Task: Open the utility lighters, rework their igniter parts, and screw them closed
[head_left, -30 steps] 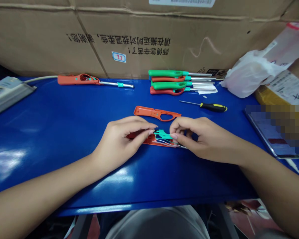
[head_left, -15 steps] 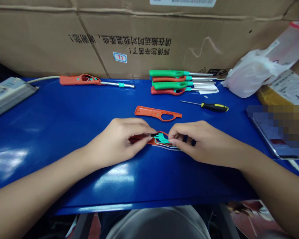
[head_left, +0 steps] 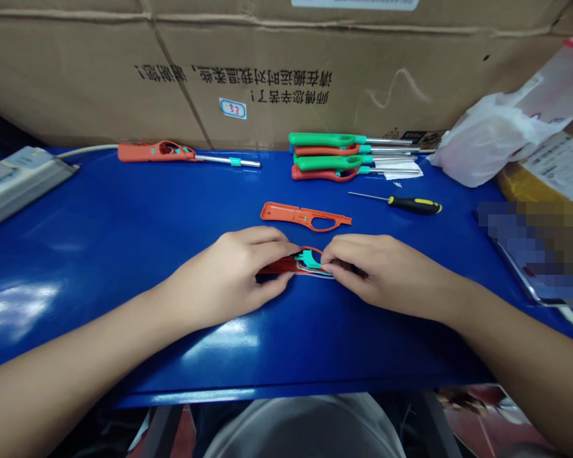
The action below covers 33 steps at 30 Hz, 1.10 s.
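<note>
An open orange lighter shell (head_left: 279,266) lies near the middle of the table, between my two hands. My left hand (head_left: 248,264) grips it, thumb on the near side and fingers on the far side. Inside the shell's finger loop sits a teal trigger (head_left: 310,259). My right hand (head_left: 367,264) pinches the trigger's right end with thumb and forefinger. Thin wires run along the shell's near edge. The right end of the shell is hidden behind my right fingers. Just beyond my hands lies the matching orange half shell (head_left: 291,214), inner side up.
Several green and orange lighters (head_left: 325,163) are stacked at the back, beside a white plastic bag (head_left: 477,140). A screwdriver (head_left: 415,204) lies in front of them. Another orange lighter (head_left: 141,152) and a power strip (head_left: 21,181) are at left. A cardboard box (head_left: 267,38) walls the back.
My left thumb and fingers have spread slightly wider around the shell. My right hand keeps its pinch at the trigger. The whole view has shifted slightly.
</note>
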Motion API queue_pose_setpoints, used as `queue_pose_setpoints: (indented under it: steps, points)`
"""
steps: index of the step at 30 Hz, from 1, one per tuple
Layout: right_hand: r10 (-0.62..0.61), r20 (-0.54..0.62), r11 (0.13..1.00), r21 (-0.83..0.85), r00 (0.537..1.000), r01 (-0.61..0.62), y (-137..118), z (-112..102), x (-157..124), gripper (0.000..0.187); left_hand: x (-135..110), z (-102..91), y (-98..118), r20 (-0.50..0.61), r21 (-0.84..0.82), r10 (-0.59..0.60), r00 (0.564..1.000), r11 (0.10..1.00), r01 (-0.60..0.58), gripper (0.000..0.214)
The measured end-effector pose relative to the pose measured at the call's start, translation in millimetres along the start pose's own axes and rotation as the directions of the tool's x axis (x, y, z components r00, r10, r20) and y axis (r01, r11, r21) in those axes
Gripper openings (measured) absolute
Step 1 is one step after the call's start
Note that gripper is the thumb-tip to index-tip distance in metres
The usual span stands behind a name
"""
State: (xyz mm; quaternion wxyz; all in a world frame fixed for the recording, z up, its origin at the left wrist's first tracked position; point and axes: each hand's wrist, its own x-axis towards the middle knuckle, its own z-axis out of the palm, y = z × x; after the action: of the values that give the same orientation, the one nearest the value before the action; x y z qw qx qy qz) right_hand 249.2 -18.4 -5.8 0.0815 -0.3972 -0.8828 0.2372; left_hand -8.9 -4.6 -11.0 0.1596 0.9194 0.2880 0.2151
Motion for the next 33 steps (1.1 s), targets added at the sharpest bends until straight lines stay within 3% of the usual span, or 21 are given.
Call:
queue_pose_setpoints:
  steps: [7,17,23,28,33]
  points:
    - [-0.054,-0.072,0.998,0.012,0.996,0.055,3.4,9.0,3.3,0.019,-2.8,1.1,2.7,0.004,0.121,-0.016,1.0,0.993,0.015,0.018]
    - [-0.105,-0.157,0.994,0.019,0.982,0.11,11.3,13.0,5.9,0.015,-6.4,3.9,8.3,-0.042,-0.003,-0.138,0.99,0.99,0.138,0.016]
    - [-0.117,-0.122,0.989,-0.102,0.986,0.105,12.5,11.3,4.3,0.019,-7.3,7.8,3.8,-0.078,0.033,-0.035,0.996,0.999,0.038,0.02]
    - [-0.207,-0.105,0.939,-0.3,0.973,0.168,14.5,9.7,2.4,0.021,-10.8,11.4,9.0,-0.04,0.253,0.052,0.998,0.967,-0.04,0.025]
    - [-0.271,-0.15,0.915,-0.345,0.951,0.206,15.5,10.6,1.3,0.022,-12.5,12.0,17.4,0.004,0.359,0.136,0.991,0.925,-0.128,0.032]
